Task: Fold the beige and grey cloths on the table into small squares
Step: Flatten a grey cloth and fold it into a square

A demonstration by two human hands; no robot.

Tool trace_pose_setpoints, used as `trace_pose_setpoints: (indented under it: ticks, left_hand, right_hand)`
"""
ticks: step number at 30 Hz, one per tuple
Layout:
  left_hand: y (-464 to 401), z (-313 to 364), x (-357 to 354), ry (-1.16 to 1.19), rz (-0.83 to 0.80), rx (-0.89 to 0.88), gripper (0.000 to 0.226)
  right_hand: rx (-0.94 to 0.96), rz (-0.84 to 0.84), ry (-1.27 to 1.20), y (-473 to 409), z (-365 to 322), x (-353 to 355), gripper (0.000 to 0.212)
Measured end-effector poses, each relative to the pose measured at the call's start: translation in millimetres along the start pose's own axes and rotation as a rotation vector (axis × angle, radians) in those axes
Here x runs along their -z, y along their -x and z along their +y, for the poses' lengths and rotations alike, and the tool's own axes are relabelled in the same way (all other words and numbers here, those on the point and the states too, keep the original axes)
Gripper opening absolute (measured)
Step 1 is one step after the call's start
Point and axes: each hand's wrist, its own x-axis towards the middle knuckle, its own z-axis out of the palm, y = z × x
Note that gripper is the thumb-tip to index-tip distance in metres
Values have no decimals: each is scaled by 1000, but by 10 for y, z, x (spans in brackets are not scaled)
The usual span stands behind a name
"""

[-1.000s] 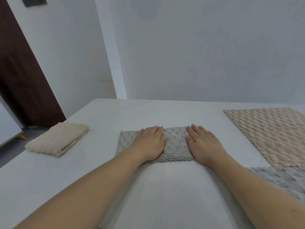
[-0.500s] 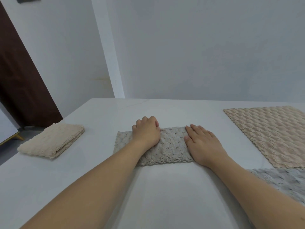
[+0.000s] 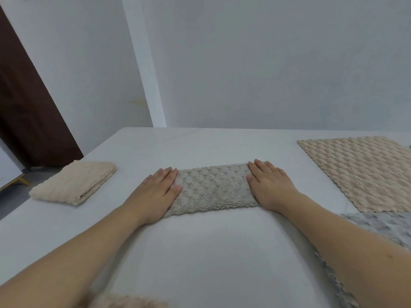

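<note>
A grey textured cloth (image 3: 212,189), folded into a long strip, lies across the middle of the white table (image 3: 200,252). My left hand (image 3: 156,191) lies flat with straight fingers on the strip's left end. My right hand (image 3: 270,184) presses flat on its right end. A beige cloth (image 3: 74,182) folded into a small square sits at the far left of the table. An unfolded beige cloth (image 3: 364,172) lies spread out at the right. Another grey cloth (image 3: 378,227) lies at the near right, partly hidden by my right forearm.
A white wall rises just behind the table's far edge. A dark brown door (image 3: 26,107) stands at the left beyond the table corner. A strip of beige fabric (image 3: 126,302) shows at the bottom edge.
My left hand has slid left along the grey strip from its middle to its left end, and its fingers have flattened out. My right hand stays on the right end.
</note>
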Motion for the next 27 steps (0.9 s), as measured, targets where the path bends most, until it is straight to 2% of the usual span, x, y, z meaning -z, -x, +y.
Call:
trace_pose_setpoints:
  ticks: [2,5,7,10,14,19,23,25,27]
  left_hand:
    - [22,64,18,37,39,10,62]
    - [22,54,34,47,50,10,60]
    - [16,46,33,39,51,13,60]
    - [26,66,32,43,47,17,60]
    - [26,62,47,45,21,34,60]
    - [28,104,81,63,11,41,60]
    - [-73,106,221,-26,-175,82,61]
    - [-153,268,351,-81,-116,60,59]
    - [-209,632,418,48,-3,-16,56]
  right_hand:
    - [-24,-20,91,19,-53,61,56]
    - [43,103,253,2,-342,183,57]
    - [132,115,155,-8,-655,177,56]
    - [192,-36,5,15,-948,-52,57]
    - [157,-36,69,-66,-615,-83,57]
    - [-5,-29,32,-93,-57,14,57]
    - [-5,67,20,-95,-79,-65,57]
    - [1,74,17,-97,-83,-55,57]
    - [7,74,20,-91,-72,-42,56]
